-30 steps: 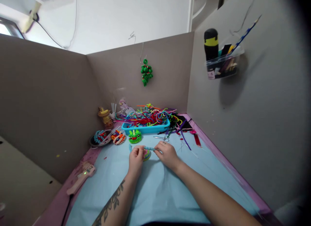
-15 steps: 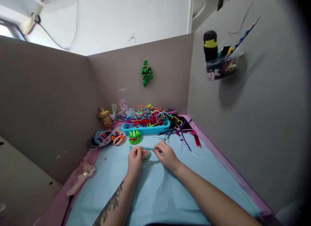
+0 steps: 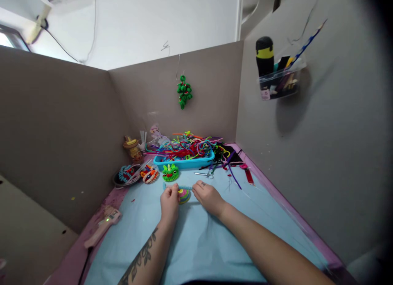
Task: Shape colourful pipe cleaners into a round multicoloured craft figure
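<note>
Between my two hands stretches a light blue pipe cleaner (image 3: 185, 188), which looks twisted or coiled along its length. My left hand (image 3: 169, 201) is closed in a pinch on it, and a short blue end sticks up past the fingers. My right hand (image 3: 208, 197) pinches the other end, its fingertips partly hidden behind the knuckles. Just below the strand, on the cloth, lies a small round piece in pink, yellow and green stripes (image 3: 184, 196), partly covered by my left fingers. A green fuzzy figure (image 3: 170, 173) sits beyond my left hand.
Scissors (image 3: 205, 174) lie beyond my right hand. Behind stands a blue tray (image 3: 187, 163) heaped with colourful pipe cleaners. To the left are an orange fuzzy piece (image 3: 150, 174), a dark bowl (image 3: 118, 181) and a pink glue gun (image 3: 103, 227). Grey partitions (image 3: 172, 101) enclose the table.
My right hand has shifted slightly left, closer to my left hand, so less of the blue strand shows between them. Both hands still pinch it.
</note>
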Tool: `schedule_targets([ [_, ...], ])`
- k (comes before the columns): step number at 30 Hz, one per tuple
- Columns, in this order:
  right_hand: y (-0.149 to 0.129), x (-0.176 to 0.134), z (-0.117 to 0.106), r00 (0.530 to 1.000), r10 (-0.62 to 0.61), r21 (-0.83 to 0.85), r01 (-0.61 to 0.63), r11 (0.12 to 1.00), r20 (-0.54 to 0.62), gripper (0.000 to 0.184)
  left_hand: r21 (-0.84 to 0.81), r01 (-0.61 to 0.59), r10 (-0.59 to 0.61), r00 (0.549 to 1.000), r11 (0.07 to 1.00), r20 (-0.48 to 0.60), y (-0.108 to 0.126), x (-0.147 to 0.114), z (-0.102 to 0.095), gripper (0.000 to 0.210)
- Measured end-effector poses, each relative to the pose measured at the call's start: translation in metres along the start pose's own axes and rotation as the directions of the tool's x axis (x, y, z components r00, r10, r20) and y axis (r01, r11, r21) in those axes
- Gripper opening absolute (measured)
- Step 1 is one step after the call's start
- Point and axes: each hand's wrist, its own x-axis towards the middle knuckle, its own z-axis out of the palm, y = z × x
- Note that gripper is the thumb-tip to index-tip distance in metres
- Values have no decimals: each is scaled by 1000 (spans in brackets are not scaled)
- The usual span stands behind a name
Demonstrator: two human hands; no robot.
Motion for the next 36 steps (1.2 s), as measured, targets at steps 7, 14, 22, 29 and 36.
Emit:
schedule_targets([
  [7, -3, -1, 0, 980, 196, 106, -193, 975, -21, 16, -96, 42, -33, 995, 995, 92, -1, 1, 1, 43],
  [14, -3, -1, -2, 967, 253, 271, -245, 931, 5, 15, -291, 102, -30, 970, 951, 241, 3, -2, 5, 48],
  [22, -6, -2, 1, 978, 194, 292, -209, 933, 81, 13, -326, 176, -97, 964, 929, 246, 1, 1, 3, 36],
  [29, -8, -3, 2, 972, 207, 316, -232, 920, 111, 11, -373, 154, -96, 981, 915, 168, 0, 3, 3, 34],
  [36, -6, -2, 4, 962, 254, 338, -274, 900, 103, 12, -492, 173, -113, 982, 854, 149, 1, 5, 3, 39],
])
